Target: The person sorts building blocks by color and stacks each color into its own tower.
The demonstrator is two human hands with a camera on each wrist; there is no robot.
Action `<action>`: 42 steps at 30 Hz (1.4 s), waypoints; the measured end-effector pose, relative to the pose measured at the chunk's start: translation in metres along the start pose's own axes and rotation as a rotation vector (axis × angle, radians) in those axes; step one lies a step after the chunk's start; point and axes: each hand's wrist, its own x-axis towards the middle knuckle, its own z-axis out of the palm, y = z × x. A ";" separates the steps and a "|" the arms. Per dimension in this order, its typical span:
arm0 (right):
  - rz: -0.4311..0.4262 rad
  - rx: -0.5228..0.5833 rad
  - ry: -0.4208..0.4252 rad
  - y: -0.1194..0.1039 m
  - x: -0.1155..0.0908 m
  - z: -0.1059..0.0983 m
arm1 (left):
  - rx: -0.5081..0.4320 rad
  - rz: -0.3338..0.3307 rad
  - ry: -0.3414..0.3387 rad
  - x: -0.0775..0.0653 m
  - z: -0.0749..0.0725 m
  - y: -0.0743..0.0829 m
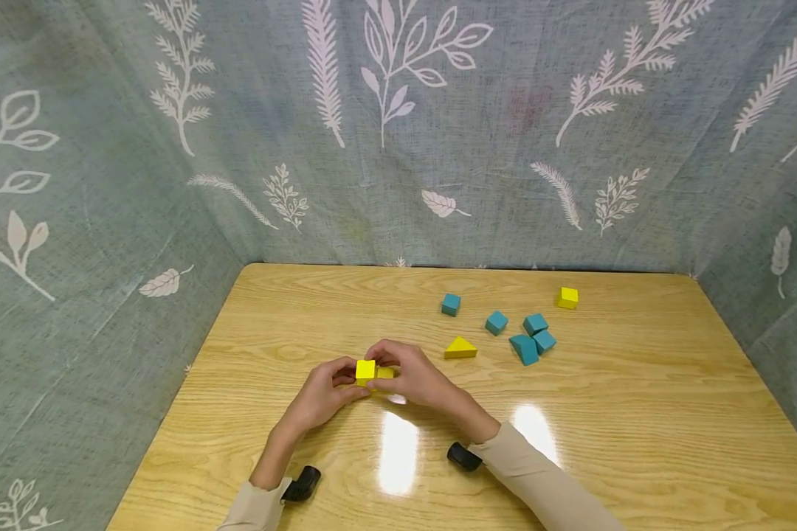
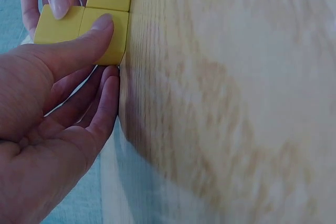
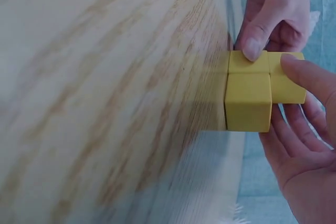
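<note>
Left grip (image 1: pixel 320 394) pinches the lower yellow cube (image 2: pixel 116 48); right grip (image 1: pixel 417 376) pinches the upper yellow cube (image 1: pixel 366 366) stacked on it. A third yellow cube (image 3: pixel 248 106) stands alongside, on the desk (image 1: pixel 651 413).

Bright, even light fills the head view, where two white patches of glare (image 1: pixel 397 453) flare off a glossy, light-brown wood-grain tabletop (image 1: pixel 305 302), washing out its grain. The top of a bright yellow, smooth-sided cube (image 1: pixel 366 365) gleams lighter than its front, light striking from above; the source is out of frame. The grey-blue, leaf-printed fabric backdrop (image 1: pixel 372 199) shows softer light, dimming toward the upper left corner. Both wrist views are dimmer, bluish and low in contrast, the nearest wood grain smeared soft. A dusky patch, shadow or reflection, darkens the wood in the left; a yellowish reflection tints it in the right.
</note>
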 end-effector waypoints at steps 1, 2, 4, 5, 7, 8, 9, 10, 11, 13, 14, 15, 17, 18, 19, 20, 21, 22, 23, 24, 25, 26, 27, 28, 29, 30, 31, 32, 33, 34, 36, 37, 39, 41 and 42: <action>-0.001 -0.001 -0.002 0.000 0.000 0.000 | 0.000 0.003 -0.001 0.000 0.000 0.000; -0.005 -0.006 -0.002 0.001 0.001 0.000 | 0.001 0.007 -0.001 0.000 0.000 0.000; -0.013 -0.013 -0.005 0.001 0.002 0.001 | -0.001 0.016 -0.004 0.001 -0.001 0.001; -0.019 -0.018 -0.006 0.002 0.002 0.001 | -0.002 0.019 -0.005 0.001 -0.001 0.002; -0.025 -0.022 -0.009 0.002 0.003 0.001 | -0.007 0.024 -0.012 0.002 -0.001 0.002; -0.025 -0.023 -0.009 0.002 0.003 0.000 | -0.011 0.022 -0.017 0.002 -0.002 0.003; -0.024 -0.023 -0.010 0.003 0.003 0.000 | -0.015 0.022 -0.022 0.002 -0.002 0.003; -0.021 -0.021 -0.010 0.002 0.003 0.000 | -0.018 0.022 -0.023 0.002 -0.002 0.003; -0.019 -0.021 -0.010 0.002 0.003 0.000 | -0.018 0.026 -0.022 0.002 -0.002 0.003; -0.017 -0.022 -0.011 0.002 0.002 0.000 | -0.012 0.038 -0.017 0.003 -0.002 0.004; -0.017 -0.026 -0.010 0.002 0.002 0.000 | -0.005 0.045 -0.013 0.003 -0.002 0.004; -0.017 -0.030 -0.010 0.002 0.002 0.000 | 0.009 0.059 -0.006 0.003 -0.002 0.004; -0.021 -0.040 -0.008 0.002 0.002 0.000 | 0.036 0.072 0.005 0.004 -0.002 0.005; -0.024 -0.044 -0.008 0.002 0.002 0.000 | 0.050 0.077 0.009 0.004 -0.002 0.005; -0.025 -0.050 -0.008 0.002 0.002 0.000 | 0.062 0.079 0.014 0.003 -0.002 0.005; -0.026 -0.057 -0.006 0.001 0.002 0.000 | 0.070 0.079 0.018 0.003 -0.002 0.005; -0.029 -0.062 -0.006 0.001 0.002 0.000 | 0.077 0.078 0.023 0.003 -0.002 0.005; -0.033 -0.066 -0.006 0.001 0.002 0.000 | 0.078 0.076 0.026 0.003 -0.002 0.005; -0.037 -0.070 -0.007 0.000 0.002 0.000 | 0.082 0.077 0.030 0.003 -0.002 0.005; -0.041 -0.074 -0.009 0.000 0.002 -0.001 | 0.083 0.078 0.033 0.003 -0.002 0.005; -0.045 -0.079 -0.015 -0.001 0.002 -0.001 | 0.083 0.080 0.035 0.002 -0.002 0.004; -0.049 -0.084 -0.023 -0.001 0.002 -0.002 | 0.084 0.083 0.037 0.002 -0.002 0.004; -0.054 -0.089 -0.029 -0.001 0.001 -0.003 | 0.084 0.088 0.039 0.002 -0.002 0.004; -0.054 -0.095 -0.034 -0.002 0.001 -0.005 | 0.086 0.094 0.039 0.002 -0.001 0.004; -0.053 -0.099 -0.039 -0.002 0.000 -0.008 | 0.087 0.099 0.039 0.002 -0.001 0.004; -0.056 -0.106 -0.044 -0.002 -0.001 -0.011 | 0.088 0.101 0.038 0.002 -0.001 0.005; -0.055 -0.111 -0.046 -0.002 -0.002 -0.015 | 0.089 0.103 0.038 0.002 -0.001 0.005; -0.052 -0.117 -0.045 -0.003 -0.003 -0.019 | 0.090 0.104 0.037 0.002 -0.001 0.005; -0.052 -0.123 -0.040 -0.003 -0.004 -0.024 | 0.090 0.104 0.037 0.002 -0.001 0.006; -0.052 -0.127 -0.035 -0.002 -0.005 -0.029 | 0.091 0.102 0.037 0.002 -0.001 0.006; -0.062 -0.145 -0.020 -0.001 -0.007 -0.039 | 0.094 0.097 0.037 0.002 -0.001 0.007; -0.060 -0.149 -0.010 -0.001 -0.008 -0.045 | 0.097 0.095 0.038 0.002 -0.001 0.007; -0.058 -0.161 0.007 0.000 -0.012 -0.055 | 0.101 0.090 0.039 0.003 0.000 0.008; -0.050 -0.176 0.026 0.001 -0.015 -0.065 | 0.103 0.082 0.040 0.003 0.000 0.008; -0.044 -0.184 0.035 0.001 -0.017 -0.070 | 0.105 0.077 0.040 0.003 0.000 0.008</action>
